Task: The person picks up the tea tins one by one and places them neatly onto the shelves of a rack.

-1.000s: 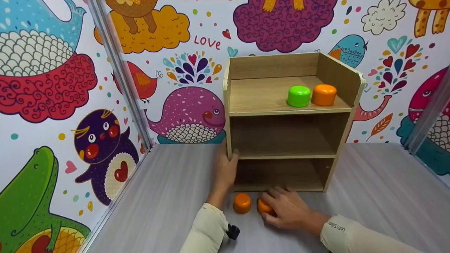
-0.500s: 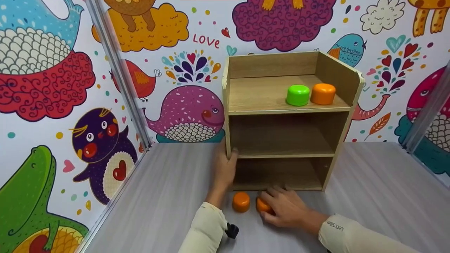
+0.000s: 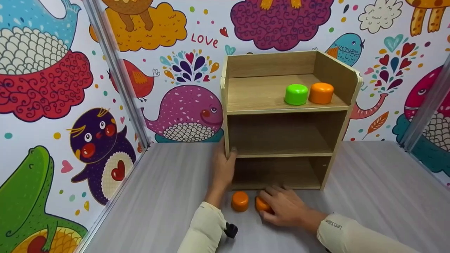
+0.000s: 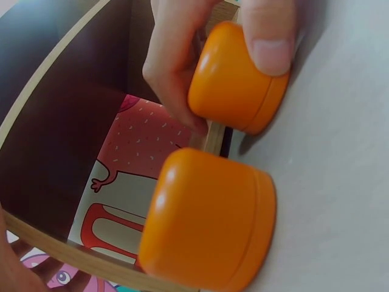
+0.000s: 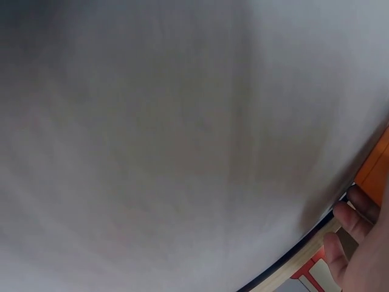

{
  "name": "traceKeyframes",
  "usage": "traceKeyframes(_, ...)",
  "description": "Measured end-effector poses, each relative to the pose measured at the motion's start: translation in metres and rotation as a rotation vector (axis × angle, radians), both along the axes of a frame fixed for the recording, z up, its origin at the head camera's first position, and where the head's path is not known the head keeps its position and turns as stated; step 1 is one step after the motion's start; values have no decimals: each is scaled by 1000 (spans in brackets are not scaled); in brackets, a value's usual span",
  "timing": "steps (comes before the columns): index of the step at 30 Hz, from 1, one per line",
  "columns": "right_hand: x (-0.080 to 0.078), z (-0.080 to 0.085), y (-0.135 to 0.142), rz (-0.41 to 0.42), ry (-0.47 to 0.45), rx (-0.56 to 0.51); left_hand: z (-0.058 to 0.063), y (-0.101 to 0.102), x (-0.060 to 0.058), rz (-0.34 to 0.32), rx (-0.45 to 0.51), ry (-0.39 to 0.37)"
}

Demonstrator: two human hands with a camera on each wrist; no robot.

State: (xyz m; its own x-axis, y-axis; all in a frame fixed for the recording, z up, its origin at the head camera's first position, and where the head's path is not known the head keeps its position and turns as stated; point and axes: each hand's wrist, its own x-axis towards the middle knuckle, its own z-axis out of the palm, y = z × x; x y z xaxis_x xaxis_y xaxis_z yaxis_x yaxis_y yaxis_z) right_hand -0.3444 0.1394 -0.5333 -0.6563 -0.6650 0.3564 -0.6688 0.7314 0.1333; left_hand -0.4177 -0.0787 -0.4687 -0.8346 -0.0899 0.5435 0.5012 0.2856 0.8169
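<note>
A small wooden shelf unit (image 3: 279, 154) stands upright on the grey table. My left hand (image 3: 224, 167) grips its left side panel, thumb round the front edge and the other fingers behind. Before the shelf's bottom edge, my right hand (image 3: 283, 207) holds an orange round-topped cylinder (image 3: 262, 204) that rests on the table. In the left wrist view, thumb and fingers stand on opposite sides of this orange cylinder (image 4: 234, 79). A second orange cylinder (image 3: 240, 201) sits just to its left, untouched. In the right wrist view, only the right hand's fingertips (image 5: 349, 225) show at the lower right.
On the top shelf, a green cylinder (image 3: 296, 94) and another orange cylinder (image 3: 321, 93) stand side by side near the right panel. Walls printed with cartoon animals (image 3: 190, 112) close off the back and sides. A black clip (image 3: 231, 230) sticks out from the left sleeve.
The whole head view has shifted slightly. Both hands keep their holds, and the cylinders stay where they were.
</note>
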Motion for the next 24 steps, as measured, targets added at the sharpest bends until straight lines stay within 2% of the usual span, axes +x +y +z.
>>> traceKeyframes(5, 0, 1, 0, -4, -28, 12, -1, 0, -1, 5, -2, 2)
traceKeyframes(9, 0, 1, 0, -9, -45, 8, -1, 1, -2, -1, 0, 31)
traceKeyframes(15, -1, 0, 0, -2, -45, -8, -1, 0, -1, 12, -15, 6)
traceKeyframes(20, -1, -1, 0, 8, -39, -18, -1, 0, -3, -18, 4, 36)
traceKeyframes(21, -2, -1, 0, 8, -39, -20, 3, 0, 1, -28, 12, 42)
traceKeyframes(24, -2, -1, 0, 8, -36, -19, 3, 0, 2, -20, 7, 29)
